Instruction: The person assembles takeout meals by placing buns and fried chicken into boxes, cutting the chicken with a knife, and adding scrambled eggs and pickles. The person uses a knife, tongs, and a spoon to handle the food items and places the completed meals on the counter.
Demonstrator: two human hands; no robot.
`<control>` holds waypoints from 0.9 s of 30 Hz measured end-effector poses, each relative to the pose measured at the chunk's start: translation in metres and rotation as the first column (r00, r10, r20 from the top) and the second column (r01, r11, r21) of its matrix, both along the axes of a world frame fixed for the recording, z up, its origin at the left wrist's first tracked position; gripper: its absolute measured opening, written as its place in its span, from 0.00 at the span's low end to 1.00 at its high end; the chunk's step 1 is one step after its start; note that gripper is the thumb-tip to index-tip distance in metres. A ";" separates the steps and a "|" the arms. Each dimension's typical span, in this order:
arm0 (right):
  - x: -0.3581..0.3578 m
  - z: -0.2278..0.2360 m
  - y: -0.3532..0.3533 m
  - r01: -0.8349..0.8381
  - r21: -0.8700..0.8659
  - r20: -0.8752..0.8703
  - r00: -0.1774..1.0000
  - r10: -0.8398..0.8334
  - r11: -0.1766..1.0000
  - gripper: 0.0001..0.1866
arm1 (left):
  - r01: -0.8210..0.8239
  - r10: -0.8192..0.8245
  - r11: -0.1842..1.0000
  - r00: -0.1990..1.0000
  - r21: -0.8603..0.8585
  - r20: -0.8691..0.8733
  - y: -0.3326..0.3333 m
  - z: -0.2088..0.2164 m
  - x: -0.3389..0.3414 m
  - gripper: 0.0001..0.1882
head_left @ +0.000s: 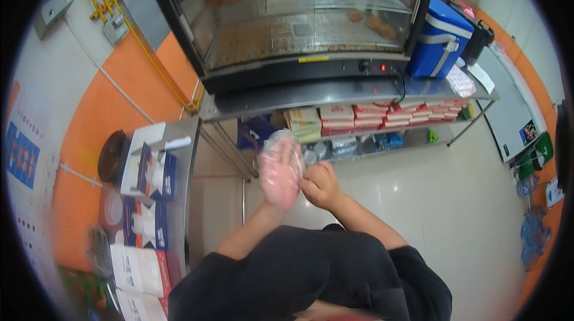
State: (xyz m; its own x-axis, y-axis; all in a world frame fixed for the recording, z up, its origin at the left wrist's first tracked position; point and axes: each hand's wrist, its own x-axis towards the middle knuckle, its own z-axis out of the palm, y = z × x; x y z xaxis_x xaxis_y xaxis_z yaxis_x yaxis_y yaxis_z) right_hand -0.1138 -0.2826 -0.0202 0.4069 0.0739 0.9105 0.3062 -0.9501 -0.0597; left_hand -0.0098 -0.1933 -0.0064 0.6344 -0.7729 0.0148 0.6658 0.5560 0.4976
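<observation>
A clear, thin plastic glove (277, 140) covers the fingers and palm of my left hand (281, 180). That hand is raised with its fingers stretched out, holding nothing. Beside it, my right hand (323, 188) is bare and closed, pinching the loose edge of the glove near the left palm. Both hands are in front of a steel table (257, 101), above the floor. The exact spot of the pinch is partly hidden by my right fingers.
On the steel table stand a glass warming cabinet (311, 67) with fried food and a blue cooler box (442, 40). Flat red and white boxes (371, 116) fill the shelf below. A side counter (190, 183) at left bears open boxes (156, 174) and a white-handled knife (177, 143).
</observation>
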 end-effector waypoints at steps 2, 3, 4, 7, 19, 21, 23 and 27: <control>0.009 0.000 -0.030 -0.012 0.042 0.021 1.000 0.012 0.999 0.12 | -0.274 0.183 0.952 0.868 0.138 0.462 -0.046 -0.006 0.012 0.23; 0.013 -0.002 -0.042 -0.015 0.103 0.033 0.999 0.012 0.995 0.12 | -0.431 0.229 0.888 0.717 0.159 0.658 -0.065 -0.011 0.017 0.23; 0.017 -0.004 -0.053 -0.033 0.168 0.068 0.997 0.022 0.985 0.13 | -0.582 0.232 0.800 0.528 0.149 0.817 -0.081 -0.017 0.020 0.23; 0.030 -0.003 -0.099 -0.053 0.104 -0.093 0.994 0.062 0.993 0.12 | -0.330 0.193 0.893 0.895 0.305 0.402 -0.120 -0.030 0.030 0.26; 0.096 -0.023 -0.169 -0.313 0.230 -0.507 0.770 0.389 0.921 0.08 | -0.459 0.421 0.811 0.888 0.362 0.185 -0.136 -0.064 0.047 0.23; 0.102 -0.025 -0.164 -0.480 0.091 -0.463 0.755 0.464 0.872 0.08 | -0.532 0.549 0.709 0.828 0.463 0.110 -0.133 -0.067 0.044 0.26; 0.107 -0.025 -0.162 -0.591 -0.012 -0.455 0.721 0.522 0.806 0.08 | -0.486 0.610 0.697 0.789 0.527 -0.078 -0.130 -0.065 0.042 0.30; 0.112 -0.021 -0.165 -0.489 0.050 -0.508 0.738 0.444 0.871 0.07 | -0.509 0.466 0.632 0.852 0.584 0.238 -0.125 -0.061 0.035 0.34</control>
State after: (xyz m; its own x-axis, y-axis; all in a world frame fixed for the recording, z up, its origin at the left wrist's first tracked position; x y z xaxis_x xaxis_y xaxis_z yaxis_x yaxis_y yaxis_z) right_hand -0.0021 -0.4480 -0.0414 0.6870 0.4378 0.5800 0.6633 -0.7038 -0.2545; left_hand 0.0255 -0.3184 -0.0675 0.9357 -0.2023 -0.2890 0.3450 0.3534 0.8695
